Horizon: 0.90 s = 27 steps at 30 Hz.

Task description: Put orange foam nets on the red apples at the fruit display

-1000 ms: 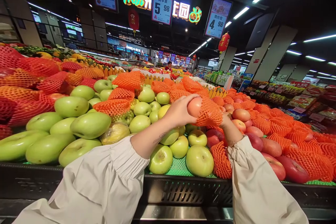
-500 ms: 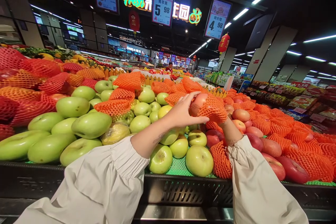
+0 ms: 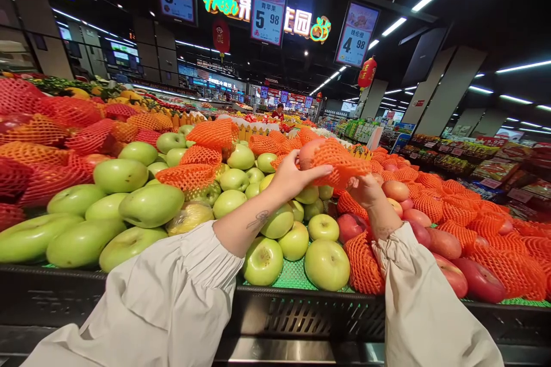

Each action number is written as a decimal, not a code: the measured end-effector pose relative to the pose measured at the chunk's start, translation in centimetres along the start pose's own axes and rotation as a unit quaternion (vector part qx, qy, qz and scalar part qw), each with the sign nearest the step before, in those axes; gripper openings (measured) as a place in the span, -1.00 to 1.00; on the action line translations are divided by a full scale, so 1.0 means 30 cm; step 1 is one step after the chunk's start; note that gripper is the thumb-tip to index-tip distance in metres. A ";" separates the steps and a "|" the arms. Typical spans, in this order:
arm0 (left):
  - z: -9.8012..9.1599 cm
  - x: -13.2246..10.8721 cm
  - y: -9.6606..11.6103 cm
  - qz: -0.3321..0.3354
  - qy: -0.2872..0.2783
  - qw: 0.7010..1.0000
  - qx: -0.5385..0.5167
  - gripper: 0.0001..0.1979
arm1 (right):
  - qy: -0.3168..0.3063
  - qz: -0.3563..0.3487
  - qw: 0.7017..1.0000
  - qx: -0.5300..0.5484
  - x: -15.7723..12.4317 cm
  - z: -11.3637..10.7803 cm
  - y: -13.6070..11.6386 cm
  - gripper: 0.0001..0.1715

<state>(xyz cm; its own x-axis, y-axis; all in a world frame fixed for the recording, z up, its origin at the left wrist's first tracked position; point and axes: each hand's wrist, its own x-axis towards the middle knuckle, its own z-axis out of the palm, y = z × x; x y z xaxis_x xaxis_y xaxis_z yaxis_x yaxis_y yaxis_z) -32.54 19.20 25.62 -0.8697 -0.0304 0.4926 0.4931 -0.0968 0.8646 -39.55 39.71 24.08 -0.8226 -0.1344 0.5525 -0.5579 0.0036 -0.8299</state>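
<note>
My left hand (image 3: 289, 176) is closed round a red apple (image 3: 307, 151), with the thumb along its near side. An orange foam net (image 3: 338, 159) covers the apple's right part and stretches off to the right. The loose end of that net is pinched in the fingers of my right hand (image 3: 368, 190). Both hands are raised over the fruit display. Below them lie green apples (image 3: 327, 264) and another orange foam net (image 3: 365, 262) on a green mat (image 3: 295, 274). The far side of the held apple is hidden.
Large green mango-like fruits (image 3: 150, 205) are heaped at left, with pink netted fruit (image 3: 26, 166) behind. Red apples (image 3: 480, 278) and orange-netted ones (image 3: 508, 258) fill the right. A black tray edge (image 3: 301, 292) runs along the front. Far back stands a person (image 3: 279, 110).
My right hand has come down and into view from behind the net, its end now drawn out to the right. My left hand and the apple have shifted slightly left.
</note>
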 end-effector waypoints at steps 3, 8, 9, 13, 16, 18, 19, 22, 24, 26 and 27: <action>-0.002 0.004 0.008 -0.033 0.015 0.998 -0.054 -0.43 | 0.015 0.022 0.998 0.065 0.029 -0.003 -0.033 -0.49; -0.006 -0.001 0.018 -0.045 0.044 0.998 -0.024 -0.50 | 0.043 -0.059 0.995 0.066 0.008 -0.022 -0.079 -0.26; -0.007 -0.002 0.018 -0.043 0.045 0.998 -0.017 -0.49 | 0.027 -0.078 0.995 0.060 0.003 -0.022 -0.084 -0.18; -0.006 -0.003 0.010 -0.040 0.041 0.998 -0.002 -0.42 | -0.098 -0.087 0.991 0.034 -0.004 -0.006 -0.078 0.20; -0.003 0.000 -0.001 -0.038 0.034 0.999 0.005 -0.46 | -0.175 -0.056 0.982 0.039 -0.009 0.013 -0.062 0.33; -0.001 0.003 -0.006 -0.039 0.022 0.999 0.001 -0.48 | -0.193 -0.046 0.979 0.041 -0.014 0.026 -0.059 0.37; 0.000 0.004 -0.008 -0.039 0.014 0.999 -0.006 -0.48 | -0.196 -0.049 0.979 0.040 -0.017 0.032 -0.061 0.39; -0.002 0.001 -0.009 -0.043 -0.011 0.999 -0.004 -0.42 | -0.194 -0.081 0.977 0.023 -0.022 0.047 -0.073 0.39; -0.004 -0.004 -0.007 -0.036 -0.019 0.998 0.047 -0.36 | -0.195 -0.102 0.975 -0.025 -0.019 0.051 -0.081 0.35; -0.006 -0.009 -0.003 -0.022 -0.024 0.993 0.114 -0.30 | -0.200 -0.117 0.970 -0.072 -0.016 0.053 -0.085 0.29; -0.007 -0.012 0.000 -0.016 -0.030 0.990 0.136 -0.29 | -0.207 -0.123 0.967 -0.083 -0.015 0.053 -0.087 0.25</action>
<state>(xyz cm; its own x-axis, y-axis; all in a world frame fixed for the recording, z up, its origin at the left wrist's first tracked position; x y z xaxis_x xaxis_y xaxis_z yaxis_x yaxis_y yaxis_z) -32.24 19.02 25.43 -0.8858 0.0283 0.4633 0.4607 0.1748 0.8702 -37.54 38.19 25.86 -0.5676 -0.5367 0.6243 -0.7692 0.0753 -0.6345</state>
